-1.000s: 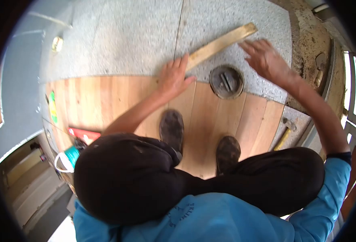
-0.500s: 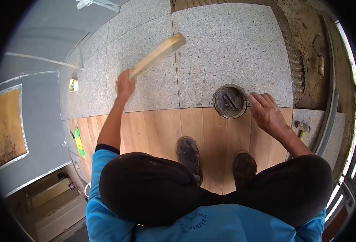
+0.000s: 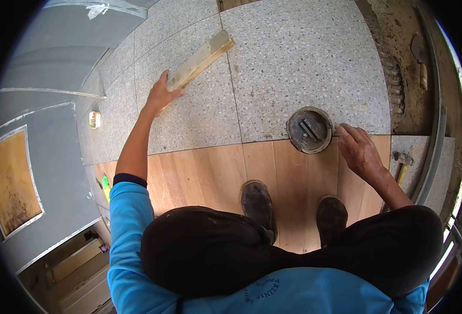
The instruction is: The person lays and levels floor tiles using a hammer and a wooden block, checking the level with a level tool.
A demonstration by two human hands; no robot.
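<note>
My left hand (image 3: 161, 97) is over the near end of a wooden block (image 3: 200, 60), thumb and fingers spread apart. The long block lies slanting across the speckled tiles (image 3: 299, 57), partly hidden by the hand. My right hand (image 3: 361, 149) is low beside a round drain cover (image 3: 310, 130), its fingers loosely stretched with nothing visible in them. The cover sits at the seam between the speckled tiles and the wood-look tiles (image 3: 218, 165).
A hammer (image 3: 402, 165) lies at the right, by a long metal bar (image 3: 436, 152). A trowel (image 3: 419, 60) rests on bare mortar (image 3: 398, 26). At the left are a small container (image 3: 94, 120), a green-yellow object (image 3: 106, 187) and a grey wall (image 3: 58, 157).
The wooden block was gripped in my left hand; now that hand's fingers have spread and the block lies on the tiles. My right hand stays beside the drain cover. The view has shifted slightly.
</note>
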